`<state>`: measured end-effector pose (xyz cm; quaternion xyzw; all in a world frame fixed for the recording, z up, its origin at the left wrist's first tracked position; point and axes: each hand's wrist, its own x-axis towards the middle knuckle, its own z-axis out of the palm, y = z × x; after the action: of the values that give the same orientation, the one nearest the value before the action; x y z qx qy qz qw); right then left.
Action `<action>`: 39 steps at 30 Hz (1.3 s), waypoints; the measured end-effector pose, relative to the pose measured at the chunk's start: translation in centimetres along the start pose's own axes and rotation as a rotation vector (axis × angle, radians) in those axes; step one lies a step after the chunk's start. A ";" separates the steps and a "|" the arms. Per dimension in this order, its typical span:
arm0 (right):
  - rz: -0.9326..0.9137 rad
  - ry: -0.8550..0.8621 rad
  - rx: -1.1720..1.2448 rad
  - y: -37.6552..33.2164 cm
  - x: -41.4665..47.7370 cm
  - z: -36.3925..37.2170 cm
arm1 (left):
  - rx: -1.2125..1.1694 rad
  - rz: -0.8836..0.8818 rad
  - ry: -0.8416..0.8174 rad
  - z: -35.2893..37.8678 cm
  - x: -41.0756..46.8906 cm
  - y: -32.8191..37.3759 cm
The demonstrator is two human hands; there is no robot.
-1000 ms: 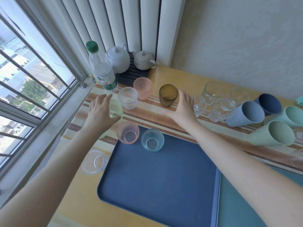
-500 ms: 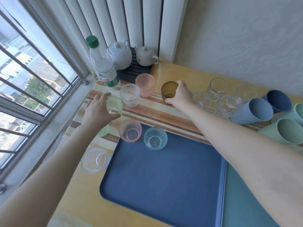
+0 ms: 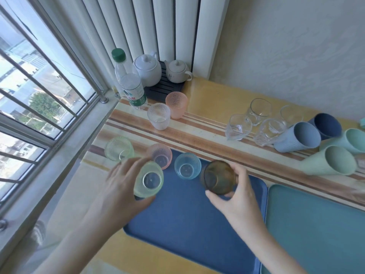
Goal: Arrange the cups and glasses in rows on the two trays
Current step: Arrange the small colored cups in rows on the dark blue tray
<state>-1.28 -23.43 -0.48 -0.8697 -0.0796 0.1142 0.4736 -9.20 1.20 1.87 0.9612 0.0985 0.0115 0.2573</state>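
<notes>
Cups and glasses stand partly on the blue tray (image 3: 187,230) and partly on the striped tabletop (image 3: 197,135). At the far edge of the blue tray, a pink textured glass (image 3: 160,158) and a light-blue textured glass (image 3: 187,166) stand upright side by side.

Left hand (image 3: 122,188): fingers wrapped around a pale-green textured glass (image 3: 149,179), held over the near-left part of the blue tray, just in front of the pink textured glass. Whether its base touches the tray cannot be determined.

Right hand (image 3: 237,196): thumb and fingers closed around an amber textured glass (image 3: 218,177), positioned just right of the light-blue textured glass, over the far-right area of the blue tray. Contact with the tray cannot be determined.

A second pale-green glass (image 3: 118,148) stands on the tabletop, left of the pink textured glass and off the tray. Farther back, a frosted clear glass (image 3: 158,116) and a peach textured glass (image 3: 176,104) stand touching or nearly touching, near a water bottle (image 3: 130,84) with a green cap.

The teal tray (image 3: 316,230) lies directly beside the blue tray on the right; no cup is visible on it.

Right side of the tabletop: four clear tumblers (image 3: 239,126) are grouped together. Beside them lie ribbed cups on their sides, openings toward the camera: a light-blue ribbed cup (image 3: 298,137), a dark-blue ribbed cup (image 3: 325,125), a mint ribbed cup (image 3: 353,140) and a pale-green ribbed cup (image 3: 331,163).

Two white teapots (image 3: 148,68) sit on a dark slatted stand (image 3: 166,89) in the corner by the window (image 3: 39,86).
</notes>
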 end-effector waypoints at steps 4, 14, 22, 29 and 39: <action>0.063 0.004 -0.034 2.5 -2.6 1.1 | 0.010 0.018 -0.071 2.3 -1.6 0.1; 0.165 0.147 0.075 6.5 -1.8 -2.3 | -0.020 0.276 -0.153 6.0 0.5 8.2; 0.205 0.159 0.073 9.5 -1.6 -4.2 | 0.133 0.314 -0.182 10.5 6.0 9.9; 0.224 0.154 0.093 10.3 -1.2 -4.1 | 0.193 0.297 -0.299 12.2 7.3 10.3; 0.222 0.100 0.054 11.1 -0.7 -3.8 | 0.144 0.285 -0.283 13.5 8.0 9.9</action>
<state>-0.54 -32.61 -7.75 -0.8647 0.0439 0.1244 0.4846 1.41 -12.27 -5.15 0.9734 -0.0748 -0.0943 0.1950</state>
